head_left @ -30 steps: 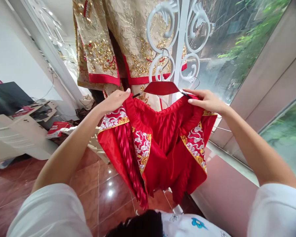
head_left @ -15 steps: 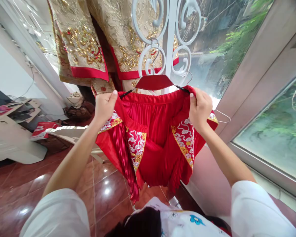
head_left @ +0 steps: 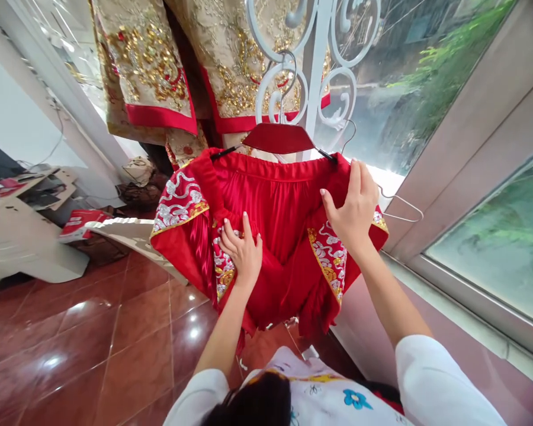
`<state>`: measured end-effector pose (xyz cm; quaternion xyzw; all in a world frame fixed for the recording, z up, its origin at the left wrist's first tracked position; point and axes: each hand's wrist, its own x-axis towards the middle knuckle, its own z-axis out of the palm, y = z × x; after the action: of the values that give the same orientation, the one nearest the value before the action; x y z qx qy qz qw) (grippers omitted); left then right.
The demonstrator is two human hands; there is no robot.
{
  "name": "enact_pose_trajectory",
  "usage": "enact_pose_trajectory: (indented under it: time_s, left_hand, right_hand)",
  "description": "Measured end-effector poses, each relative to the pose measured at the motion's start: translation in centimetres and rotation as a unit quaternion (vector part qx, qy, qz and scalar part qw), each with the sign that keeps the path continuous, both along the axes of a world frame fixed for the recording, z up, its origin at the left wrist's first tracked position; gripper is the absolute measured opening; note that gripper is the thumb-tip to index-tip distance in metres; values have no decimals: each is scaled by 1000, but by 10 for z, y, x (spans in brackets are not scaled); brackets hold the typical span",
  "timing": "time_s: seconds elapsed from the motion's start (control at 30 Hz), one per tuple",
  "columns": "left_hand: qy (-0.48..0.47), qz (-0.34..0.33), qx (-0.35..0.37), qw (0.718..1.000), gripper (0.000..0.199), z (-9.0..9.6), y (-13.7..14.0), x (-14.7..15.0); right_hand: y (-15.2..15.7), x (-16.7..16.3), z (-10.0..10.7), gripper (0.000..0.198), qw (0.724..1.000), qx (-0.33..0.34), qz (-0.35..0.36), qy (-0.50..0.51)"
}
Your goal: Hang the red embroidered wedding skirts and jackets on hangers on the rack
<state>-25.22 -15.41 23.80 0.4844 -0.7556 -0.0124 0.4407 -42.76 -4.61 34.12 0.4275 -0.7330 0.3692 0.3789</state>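
Note:
A red satin garment with a gathered waistband and silver-and-gold embroidered panels hangs from a dark red hanger with black arms. The hanger's metal hook goes up to a white scrollwork frame. My left hand rests on the left embroidered panel, fingers spread and laid on the cloth. My right hand lies against the right shoulder of the garment, near the hanger's black arm, with its thumb apart from the fingers. Cloth under both palms is hidden.
Beaded gold-and-cream garments with red hems hang behind. White scrollwork stands before the window at right. Thin wire hangers stick out beside the garment. A white chair-like piece, a red box and a white desk are at left.
My left hand has let go of the garment's left top edge and moved down and right onto the embroidered panel. The right hand's fingers have loosened from their grip and spread.

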Motion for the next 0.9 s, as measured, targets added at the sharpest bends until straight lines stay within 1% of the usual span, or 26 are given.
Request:
enact_pose_trajectory:
  time_s: [0.03,0.1,0.17,0.23,0.27,0.33,0.4,0.47,0.57,0.63,0.73,0.83,0.9]
  left_hand:
    - [0,2,-2,1000,58,0,-8,2]
    - [-11,-8,-20,1000,51,-1,-20,9]
    - [-22,-18,-53,998,42,-3,-25,17]
    - [-17,-12,-85,996,33,-7,-22,23]
    - [-8,-5,-97,995,28,-10,-19,26]
    - [10,0,-112,994,21,-12,-11,29]
    - [29,-7,-121,992,17,-12,-1,31]
    - [48,-14,-122,991,13,-10,10,33]
    - [82,-11,-111,990,11,-4,25,38]
    - [106,-19,-113,988,16,-2,33,43]
    - [129,-30,-120,984,22,-3,46,54]
    - [111,-19,-143,983,26,-9,61,62]
    - [72,-22,-184,980,22,-15,73,62]
  right_hand:
    - [-1,6,-7,71,1000,-11,-16,4]
    - [-5,21,-29,73,999,-14,-50,12]
    - [-11,35,-57,71,998,20,-65,9]
    - [-18,44,-84,67,996,61,-63,-16]
    - [-21,45,-95,64,995,71,-62,-36]
    - [-27,43,-110,56,992,68,-57,-86]
    - [-30,36,-115,45,989,72,-32,-125]
    - [-31,31,-112,39,985,103,-12,-136]
    - [-31,27,-102,40,979,150,-41,-135]
    - [-31,27,-97,39,975,165,-60,-140]
    - [-28,27,-95,34,973,170,-55,-146]
    - [-26,28,-98,35,975,157,-51,-151]
    - [-26,26,-102,33,975,154,-48,-153]
